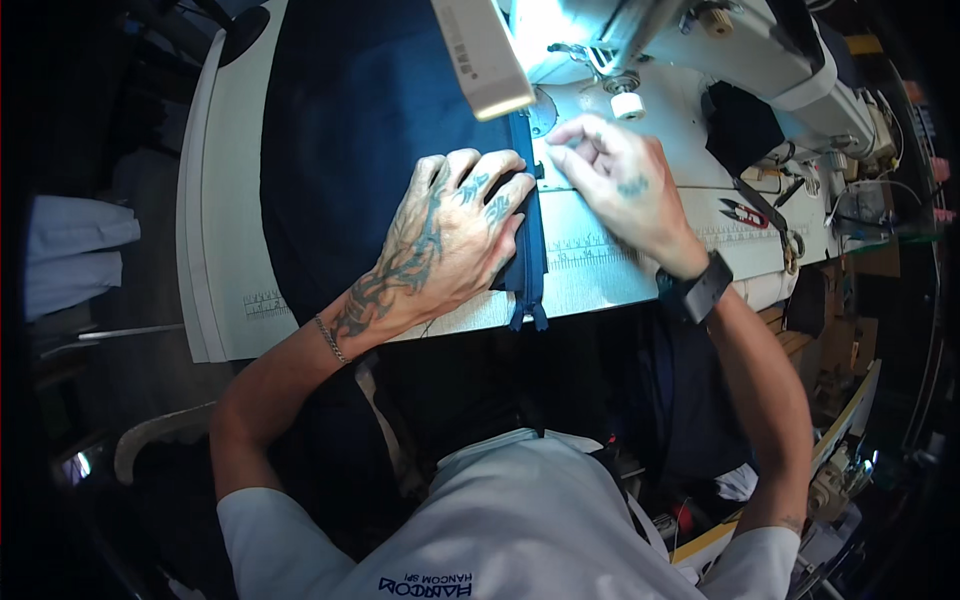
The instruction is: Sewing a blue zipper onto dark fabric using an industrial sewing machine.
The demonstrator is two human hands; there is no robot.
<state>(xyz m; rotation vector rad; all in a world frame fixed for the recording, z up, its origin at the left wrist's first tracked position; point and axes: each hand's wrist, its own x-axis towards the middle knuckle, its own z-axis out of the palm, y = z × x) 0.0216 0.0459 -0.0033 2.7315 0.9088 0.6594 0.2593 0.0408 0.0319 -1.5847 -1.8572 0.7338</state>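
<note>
A piece of navy fabric (360, 90) lies on the sewing machine table, with a navy zipper (533, 255) along its right edge. The zipper's end, with its slider (532, 309), hangs at the table's front edge. My left hand (450, 217) lies palm down on the fabric, fingers apart, fingertips at the zipper tape. Just right of the zipper, my right hand (615, 169) is raised near the needle plate (546, 112). Its thumb and index finger are bent close together; blur hides whether something thin is between them. The needle area is behind the lamp housing (487, 60).
The sewing machine head (675, 45) stands over the table's far right, a white knob (628, 103) below it. Right of my right hand lie red-handled thread snips (744, 214), scissors (791, 247) and black cloth (739, 124). A printed ruler (592, 251) runs along the table.
</note>
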